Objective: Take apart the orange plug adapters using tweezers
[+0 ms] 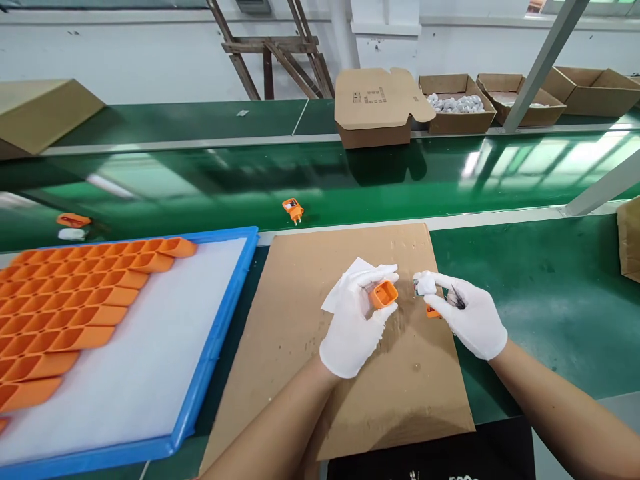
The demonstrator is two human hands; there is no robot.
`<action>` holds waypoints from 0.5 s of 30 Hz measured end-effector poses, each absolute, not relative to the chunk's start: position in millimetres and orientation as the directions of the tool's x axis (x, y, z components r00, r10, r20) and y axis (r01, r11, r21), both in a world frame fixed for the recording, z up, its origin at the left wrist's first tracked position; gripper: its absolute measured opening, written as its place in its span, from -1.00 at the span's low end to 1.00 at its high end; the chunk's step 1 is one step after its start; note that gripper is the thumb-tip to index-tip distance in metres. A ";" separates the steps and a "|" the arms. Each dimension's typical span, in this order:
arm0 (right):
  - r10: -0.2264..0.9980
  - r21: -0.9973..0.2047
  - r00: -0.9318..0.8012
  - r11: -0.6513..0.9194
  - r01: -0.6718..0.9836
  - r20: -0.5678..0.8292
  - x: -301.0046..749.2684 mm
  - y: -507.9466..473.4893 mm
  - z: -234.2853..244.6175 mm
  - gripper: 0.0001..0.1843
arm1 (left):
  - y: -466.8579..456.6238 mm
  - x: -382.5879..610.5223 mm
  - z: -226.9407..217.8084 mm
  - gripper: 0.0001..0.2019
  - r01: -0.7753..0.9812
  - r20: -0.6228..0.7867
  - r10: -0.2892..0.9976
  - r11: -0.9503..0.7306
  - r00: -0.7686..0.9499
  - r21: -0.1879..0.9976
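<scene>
My left hand (350, 333), in a white glove, is closed around an orange plastic housing (384, 294) whose hollow opening faces up. A white sheet of paper (336, 293) lies partly behind that hand on the cardboard sheet (300, 360). To the right, my gloved right hand (473, 320) pinches a small white block (425, 283) between thumb and finger. A thin dark item (456, 298), too small to name, shows at the palm. Another orange piece (433, 311) is just beneath the fingers, partly hidden; I cannot tell whether it is held.
A blue-rimmed tray (215, 353) at left carries rows of orange housings (75, 293). An orange plug (293, 209) and another orange piece (74, 220) lie on the green belt (225, 200). Cardboard boxes (373, 137) line the back shelf. A metal post (545, 63) rises at right.
</scene>
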State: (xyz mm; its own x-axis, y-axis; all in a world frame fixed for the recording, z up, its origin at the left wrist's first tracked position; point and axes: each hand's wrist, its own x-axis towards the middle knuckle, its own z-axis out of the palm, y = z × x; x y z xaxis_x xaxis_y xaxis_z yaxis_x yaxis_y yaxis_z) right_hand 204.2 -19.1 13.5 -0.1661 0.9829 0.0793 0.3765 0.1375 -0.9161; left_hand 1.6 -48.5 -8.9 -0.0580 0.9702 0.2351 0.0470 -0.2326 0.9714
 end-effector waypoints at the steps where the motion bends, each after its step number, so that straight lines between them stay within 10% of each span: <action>1: 0.983 -0.910 -0.160 0.143 0.390 0.086 203.8 -19.5 13.2 -0.66 | -48.1 -0.1 -6.0 -0.66 -0.009 0.210 0.977 -0.210 -0.038 0.978; 15: 0.827 -0.760 -0.270 0.561 0.328 0.493 203.7 -27.6 17.2 -0.72 | -49.5 -13.1 19.9 -0.68 -0.214 0.028 0.995 -0.007 0.096 0.977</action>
State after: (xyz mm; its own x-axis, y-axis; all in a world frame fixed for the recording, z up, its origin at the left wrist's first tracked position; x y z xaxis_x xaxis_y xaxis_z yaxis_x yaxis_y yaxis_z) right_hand 203.7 -27.6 17.2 -0.2697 0.8270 0.4933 0.3284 0.5606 -0.7602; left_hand -13.1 -49.5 19.9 0.0957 0.9950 0.0280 -0.2141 -0.0069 0.9768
